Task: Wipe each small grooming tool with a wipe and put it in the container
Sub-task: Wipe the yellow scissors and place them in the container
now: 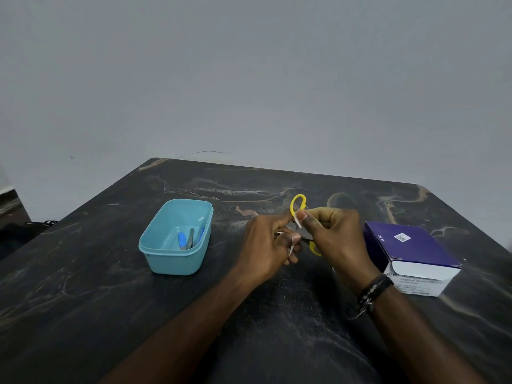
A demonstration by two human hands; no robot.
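Small scissors with yellow handles are held up over the dark marble table, between both hands. My left hand grips the blade end, its fingers curled round it. My right hand pinches a small white wipe against the metal near the pivot. One yellow loop stands above the hands and the other shows below them; the blades are mostly hidden. The teal container stands to the left and holds several small tools, some with blue parts.
A purple and white box of alcohol wipes lies on the table to the right of my right hand. A plain grey wall rises behind the table's far edge. A dark object shows off the table at the far left.
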